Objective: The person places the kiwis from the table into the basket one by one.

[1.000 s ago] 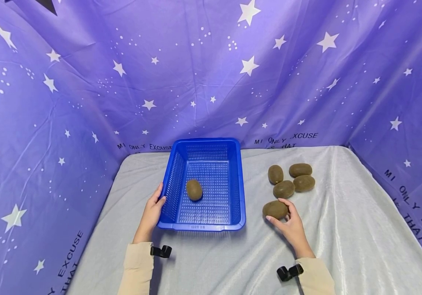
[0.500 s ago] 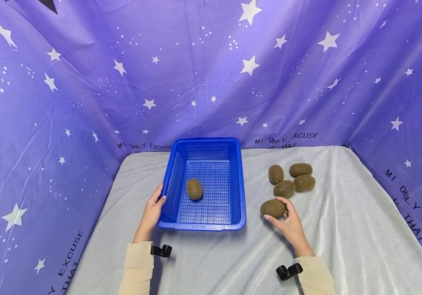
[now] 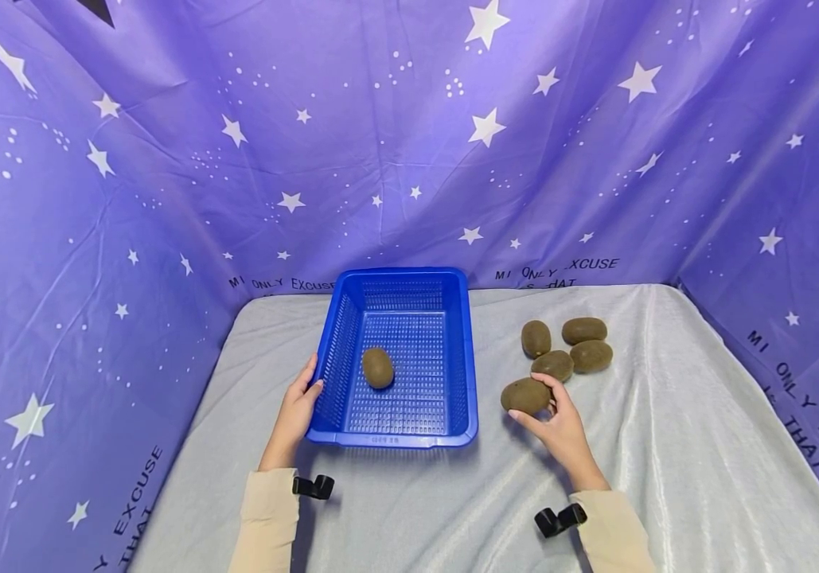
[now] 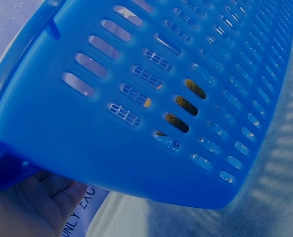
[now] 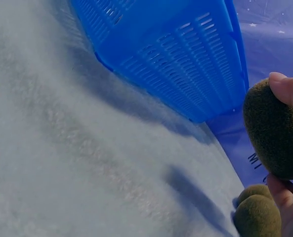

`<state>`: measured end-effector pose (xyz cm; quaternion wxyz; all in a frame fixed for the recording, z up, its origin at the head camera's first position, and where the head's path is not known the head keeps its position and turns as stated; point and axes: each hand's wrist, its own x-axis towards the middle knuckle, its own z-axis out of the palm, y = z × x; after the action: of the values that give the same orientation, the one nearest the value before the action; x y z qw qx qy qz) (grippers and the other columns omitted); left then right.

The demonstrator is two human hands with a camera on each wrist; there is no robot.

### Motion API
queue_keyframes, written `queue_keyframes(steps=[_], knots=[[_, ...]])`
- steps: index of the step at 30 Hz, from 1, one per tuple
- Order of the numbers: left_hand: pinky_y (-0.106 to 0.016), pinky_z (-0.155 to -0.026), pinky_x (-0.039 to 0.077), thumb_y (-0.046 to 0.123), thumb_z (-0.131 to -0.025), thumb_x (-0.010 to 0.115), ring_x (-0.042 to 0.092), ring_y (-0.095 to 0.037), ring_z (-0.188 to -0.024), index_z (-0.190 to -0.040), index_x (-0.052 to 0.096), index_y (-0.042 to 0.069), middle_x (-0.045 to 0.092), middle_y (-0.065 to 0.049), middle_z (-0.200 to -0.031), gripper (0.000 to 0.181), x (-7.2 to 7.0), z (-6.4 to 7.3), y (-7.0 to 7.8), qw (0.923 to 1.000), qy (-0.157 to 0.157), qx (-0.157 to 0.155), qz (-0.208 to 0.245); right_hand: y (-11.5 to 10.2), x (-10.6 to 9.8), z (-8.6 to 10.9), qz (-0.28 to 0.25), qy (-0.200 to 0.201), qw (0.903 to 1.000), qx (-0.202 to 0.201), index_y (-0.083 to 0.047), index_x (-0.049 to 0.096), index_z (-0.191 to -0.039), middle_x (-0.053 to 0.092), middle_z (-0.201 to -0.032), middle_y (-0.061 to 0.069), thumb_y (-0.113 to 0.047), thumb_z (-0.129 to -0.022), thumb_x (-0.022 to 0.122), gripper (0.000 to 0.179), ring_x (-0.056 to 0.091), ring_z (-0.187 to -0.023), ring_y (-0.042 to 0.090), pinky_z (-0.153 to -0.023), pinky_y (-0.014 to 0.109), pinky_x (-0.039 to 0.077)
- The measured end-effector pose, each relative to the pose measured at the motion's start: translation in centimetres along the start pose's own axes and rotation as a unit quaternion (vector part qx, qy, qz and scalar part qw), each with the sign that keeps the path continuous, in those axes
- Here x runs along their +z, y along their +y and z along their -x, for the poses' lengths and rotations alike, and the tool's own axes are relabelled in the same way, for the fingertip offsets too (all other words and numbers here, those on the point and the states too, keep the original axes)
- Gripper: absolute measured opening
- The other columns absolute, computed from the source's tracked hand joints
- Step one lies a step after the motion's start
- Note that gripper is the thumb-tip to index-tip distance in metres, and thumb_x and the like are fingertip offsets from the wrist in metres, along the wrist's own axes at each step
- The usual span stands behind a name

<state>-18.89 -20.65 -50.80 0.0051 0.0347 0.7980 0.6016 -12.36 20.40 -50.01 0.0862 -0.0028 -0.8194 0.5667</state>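
Blue plastic basket (image 3: 391, 440) stands near the centre of the frame, with one kiwi (image 3: 377, 368) already inside; the left hand (image 3: 299, 406) grips its left rim. Right of centre, the right hand (image 3: 562, 426) holds a second kiwi (image 3: 524, 395) between thumb and fingers, seemingly above the grey cloth (image 3: 409, 509). Four more kiwis (image 3: 591, 356) are outside, farther right. In the left-wrist view, the basket wall mostly hides the inside kiwi; in the right-wrist view, the frame's edge cuts off the hand.
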Motion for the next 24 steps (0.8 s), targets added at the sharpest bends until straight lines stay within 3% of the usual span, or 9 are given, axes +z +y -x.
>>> queue_keyframes(steps=[12,16,24], knots=[[-0.045,-0.117,0.008,0.001,-0.098,0.037,0.01,-0.031,-0.144,-0.148,0.019,-0.003,0.016,-0.018,-0.155,0.053,0.0,0.1,0.6,1.0,0.001,-0.002,0.004,-1.9,0.1,-0.4,-0.028,-0.001,0.9991,-0.031,0.001,0.043,-0.134,0.043,-0.137,0.021,-0.004,-0.075,0.078,0.069,0.045,-0.107,-0.003,-0.09,0.005,0.036],[-0.047,-0.116,0.008,0.002,-0.098,0.038,0.01,-0.032,-0.143,-0.148,0.019,-0.003,0.016,-0.019,-0.155,0.054,0.1,0.1,0.1,1.0,0.004,0.008,0.005,-2.7,0.3,-0.5,-0.033,-0.001,0.9987,-0.038,0.0,0.044,-0.134,0.046,-0.134,0.019,-0.003,-0.074,0.078,0.068,0.046,-0.105,-0.004,-0.089,0.005,0.036],[-0.047,-0.116,0.009,0.012,-0.097,0.04,0.012,-0.035,-0.142,-0.147,0.02,-0.005,0.018,-0.023,-0.153,0.056,0.3,0.4,-0.1,0.9983,0.013,0.056,0.01,-4.3,0.8,-1.0,-0.071,-0.008,0.9953,-0.066,0.006,0.044,-0.132,0.048,-0.129,0.02,0.004,-0.072,0.077,0.069,0.049,-0.103,-0.004,-0.09,0.007,0.039]])
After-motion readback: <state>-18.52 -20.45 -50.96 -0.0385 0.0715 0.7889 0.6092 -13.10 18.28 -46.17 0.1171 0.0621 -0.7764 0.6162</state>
